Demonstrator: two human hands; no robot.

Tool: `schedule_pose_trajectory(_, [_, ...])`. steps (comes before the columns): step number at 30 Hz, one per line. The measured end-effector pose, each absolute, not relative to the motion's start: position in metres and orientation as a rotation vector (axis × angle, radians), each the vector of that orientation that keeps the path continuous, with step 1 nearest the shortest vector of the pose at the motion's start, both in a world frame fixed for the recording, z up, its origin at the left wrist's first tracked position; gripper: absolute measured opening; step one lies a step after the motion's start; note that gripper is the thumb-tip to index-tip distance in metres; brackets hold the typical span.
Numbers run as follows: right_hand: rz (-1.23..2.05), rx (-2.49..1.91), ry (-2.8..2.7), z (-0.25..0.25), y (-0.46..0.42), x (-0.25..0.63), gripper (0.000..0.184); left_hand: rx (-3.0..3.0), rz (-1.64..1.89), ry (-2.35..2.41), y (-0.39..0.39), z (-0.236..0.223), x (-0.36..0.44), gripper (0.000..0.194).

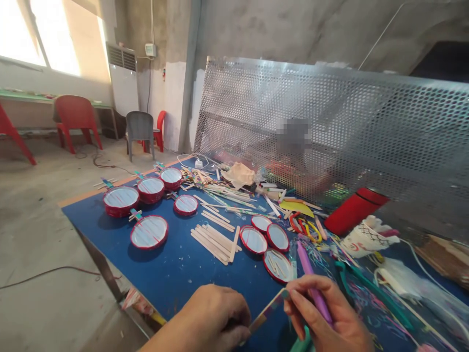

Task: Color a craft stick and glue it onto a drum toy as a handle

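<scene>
A wooden craft stick point(269, 309) with coloured patches slants between my hands over the near edge of the table. My left hand point(208, 318) is closed on its lower end. At the upper end, the fingertips of my right hand point(326, 313) pinch the stick, while a slim purple pen-like tool point(311, 274) rests in the same hand. Just beyond lies a red-rimmed round disc point(269, 269) with small sticks on it, beside several more white discs point(254, 239). Loose craft sticks point(212, 243) lie in a row farther left. Something teal point(302, 342) shows partly below my right hand.
Banjo-like red-rimmed drums point(149, 232) with short necks stand at the blue table's point(164, 278) left. A red bottle point(355, 210), a white cup point(368, 237) and tangled thin strips point(381, 303) fill the right. A perforated metal panel point(249, 107) closes the back.
</scene>
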State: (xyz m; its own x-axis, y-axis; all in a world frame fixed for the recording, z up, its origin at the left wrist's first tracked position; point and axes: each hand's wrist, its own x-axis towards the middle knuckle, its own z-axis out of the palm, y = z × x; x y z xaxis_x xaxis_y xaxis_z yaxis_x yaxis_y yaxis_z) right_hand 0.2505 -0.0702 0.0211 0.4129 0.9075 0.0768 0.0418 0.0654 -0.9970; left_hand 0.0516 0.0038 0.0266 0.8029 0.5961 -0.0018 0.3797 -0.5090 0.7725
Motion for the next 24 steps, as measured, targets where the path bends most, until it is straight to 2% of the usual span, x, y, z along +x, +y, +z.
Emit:
schedule_pose_trajectory(6, [0.671, -1.249, -0.75, 0.033, -0.063, 0.251, 0.047, 2.041, 0.438, 0.803, 0.004, 0.022, 0.05, 0.011])
schedule_pose_trajectory(9, [0.606, -1.234, -0.671, 0.036, -0.059, 0.254, 0.045, 1.992, 0.447, 0.828, 0.005, 0.022, 0.052, 0.009])
schedule_pose_trajectory(14, [0.651, -1.189, -0.655, 0.037, -0.059, 0.256, 0.047, 1.904, 0.456, 0.832, 0.007, 0.022, 0.055, 0.019])
schedule_pose_trajectory(16, [0.663, -1.176, -0.677, 0.037, -0.061, 0.255, 0.05, 1.878, 0.457, 0.827, 0.008, 0.022, 0.055, 0.019])
schedule_pose_trajectory(24, [0.651, -1.188, -0.687, 0.034, -0.062, 0.255, 0.043, 1.868, 0.421, 0.844, 0.009, 0.021, 0.054, 0.016])
